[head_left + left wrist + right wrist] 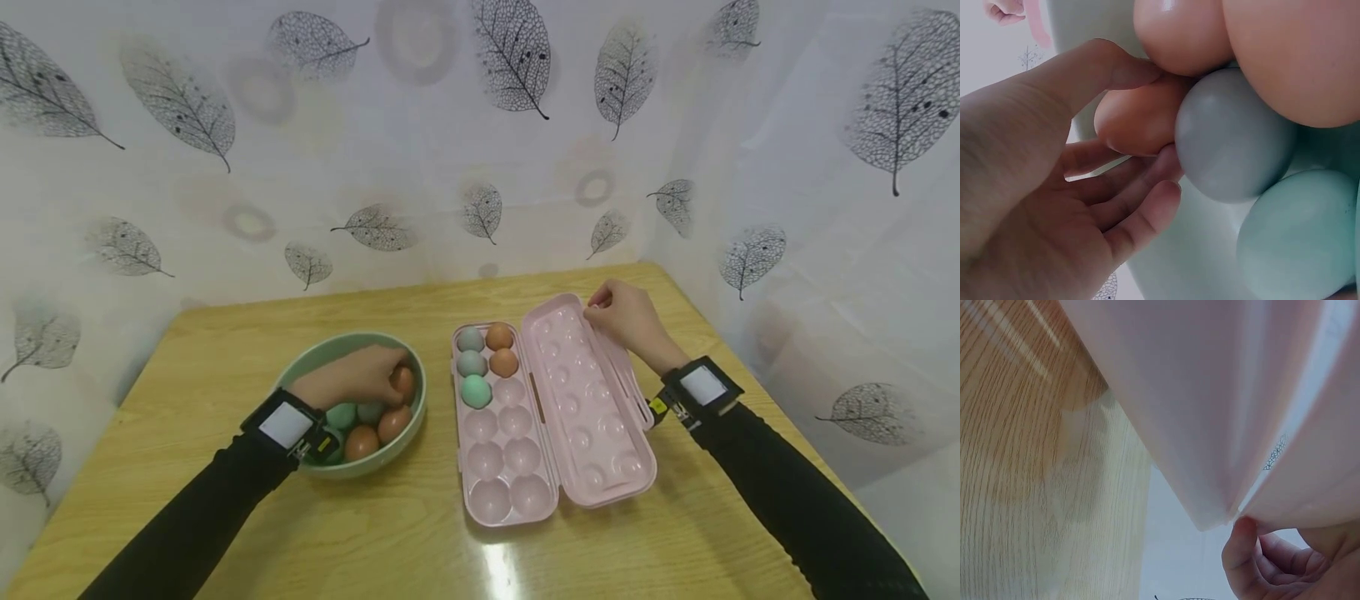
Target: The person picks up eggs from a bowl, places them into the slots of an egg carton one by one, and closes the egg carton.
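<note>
A green bowl (pixel 354 472) on the left of the table holds brown, grey and green eggs. Inside it, my left hand (pixel 352 379) has thumb and fingers around a brown egg (pixel 1138 119), which lies against a grey egg (pixel 1235 134) and beneath another brown one. The pink egg box (pixel 491 500) lies open to the right of the bowl. Two brown eggs, two grey eggs and one green egg (pixel 476 392) occupy its far cups. My right hand (pixel 630 321) pinches the far right edge of the box's lid (pixel 588 400), partly hidden behind it in the right wrist view.
Under everything is a wooden table (pixel 420 533), its far edge near a white curtain (pixel 420 150) printed with leaves. The curtain also hangs at both sides. Bare cups (pixel 501 458) fill the near part of the egg box.
</note>
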Motion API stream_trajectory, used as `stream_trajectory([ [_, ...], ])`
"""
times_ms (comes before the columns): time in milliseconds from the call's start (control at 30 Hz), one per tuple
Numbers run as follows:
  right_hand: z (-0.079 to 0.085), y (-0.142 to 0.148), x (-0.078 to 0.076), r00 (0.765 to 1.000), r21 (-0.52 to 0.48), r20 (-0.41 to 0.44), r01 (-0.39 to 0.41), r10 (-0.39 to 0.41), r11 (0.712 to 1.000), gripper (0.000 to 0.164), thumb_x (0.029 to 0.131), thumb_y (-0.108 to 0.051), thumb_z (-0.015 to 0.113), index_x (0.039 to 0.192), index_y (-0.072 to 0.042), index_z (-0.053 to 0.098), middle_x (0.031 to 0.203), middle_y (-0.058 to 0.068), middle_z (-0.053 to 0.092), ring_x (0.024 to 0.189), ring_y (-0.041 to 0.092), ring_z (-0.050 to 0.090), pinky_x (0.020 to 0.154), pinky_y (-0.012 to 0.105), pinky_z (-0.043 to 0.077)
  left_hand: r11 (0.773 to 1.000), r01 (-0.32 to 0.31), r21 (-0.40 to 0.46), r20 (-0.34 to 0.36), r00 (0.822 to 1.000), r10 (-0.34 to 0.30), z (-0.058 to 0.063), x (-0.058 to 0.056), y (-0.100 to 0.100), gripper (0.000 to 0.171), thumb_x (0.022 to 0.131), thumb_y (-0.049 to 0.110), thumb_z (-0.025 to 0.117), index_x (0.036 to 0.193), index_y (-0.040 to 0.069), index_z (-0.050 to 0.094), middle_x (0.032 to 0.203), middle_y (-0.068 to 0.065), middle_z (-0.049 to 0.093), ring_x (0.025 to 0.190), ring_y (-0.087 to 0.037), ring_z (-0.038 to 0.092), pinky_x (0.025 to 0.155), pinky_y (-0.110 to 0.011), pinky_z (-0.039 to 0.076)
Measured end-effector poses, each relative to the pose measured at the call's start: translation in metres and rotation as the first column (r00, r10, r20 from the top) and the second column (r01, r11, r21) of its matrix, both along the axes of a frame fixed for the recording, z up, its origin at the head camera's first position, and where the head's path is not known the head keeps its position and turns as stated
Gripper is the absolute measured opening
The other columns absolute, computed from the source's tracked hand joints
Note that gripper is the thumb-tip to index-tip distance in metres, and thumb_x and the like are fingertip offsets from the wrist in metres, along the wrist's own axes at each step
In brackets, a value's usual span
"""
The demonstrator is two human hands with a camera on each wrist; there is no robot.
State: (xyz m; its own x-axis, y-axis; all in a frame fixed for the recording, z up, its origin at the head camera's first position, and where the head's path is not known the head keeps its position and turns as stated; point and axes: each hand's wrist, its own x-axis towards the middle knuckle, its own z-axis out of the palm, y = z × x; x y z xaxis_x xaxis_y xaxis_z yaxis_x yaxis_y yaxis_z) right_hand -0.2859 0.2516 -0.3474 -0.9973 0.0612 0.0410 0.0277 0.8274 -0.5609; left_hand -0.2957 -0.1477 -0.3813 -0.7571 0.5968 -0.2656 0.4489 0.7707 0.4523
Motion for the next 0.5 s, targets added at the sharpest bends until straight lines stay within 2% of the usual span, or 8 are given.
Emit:
stream_trajectory([
  [133, 0.0, 0.0, 0.0, 1.0, 0.001, 0.005, 0.005, -0.005, 1.0, 0.026, 0.094, -0.02, 0.062, 0.11, 0.001, 0.061, 0.106, 0.02, 0.064, 0.091, 0.029, 0.06, 0.071, 0.029, 0.049, 1.0, 0.003, 0.02, -0.035, 0.999, -0.002, 0.007, 0.002, -0.002, 0.04, 0.079, 0.015, 0.071, 0.118, 0.011, 0.064, 0.1, -0.001, 0.069, 0.088, -0.016, 0.059, 0.089, -0.038, 0.054],
  [267, 0.0, -0.001, 0.0, 1.0, 0.001, 0.011, 0.006, -0.006, 1.0, 0.026, 0.094, -0.02, 0.063, 0.11, 0.001, 0.061, 0.106, 0.02, 0.064, 0.09, 0.029, 0.06, 0.07, 0.029, 0.049, 0.999, -0.001, 0.04, -0.069, 0.998, 0.004, 0.02, 0.004, -0.004, 0.03, 0.084, 0.017, 0.069, 0.112, 0.009, 0.063, 0.099, -0.004, 0.067, 0.089, -0.018, 0.06, 0.085, -0.038, 0.052],
  [400, 0.001, -0.001, 0.0, 1.0, 0.0, 0.002, 0.002, -0.002, 1.0, 0.027, 0.094, -0.02, 0.063, 0.109, 0.002, 0.062, 0.105, 0.02, 0.064, 0.09, 0.029, 0.06, 0.07, 0.029, 0.049, 0.999, 0.003, 0.038, -0.134, 0.991, 0.002, 0.03, 0.004, -0.002, 0.033, 0.085, 0.019, 0.07, 0.115, 0.005, 0.063, 0.105, -0.007, 0.069, 0.094, -0.02, 0.063, 0.088, -0.04, 0.053],
  [500, 0.001, -0.001, 0.0, 1.0, 0.002, 0.0, 0.0, 0.0, 1.0, 0.026, 0.094, -0.019, 0.063, 0.109, 0.002, 0.062, 0.105, 0.02, 0.064, 0.089, 0.029, 0.059, 0.069, 0.029, 0.048, 0.999, 0.025, 0.028, -0.174, 0.985, -0.019, 0.033, 0.003, 0.0, 0.035, 0.084, 0.019, 0.07, 0.114, 0.003, 0.064, 0.103, -0.008, 0.069, 0.092, -0.02, 0.062, 0.085, -0.039, 0.054],
])
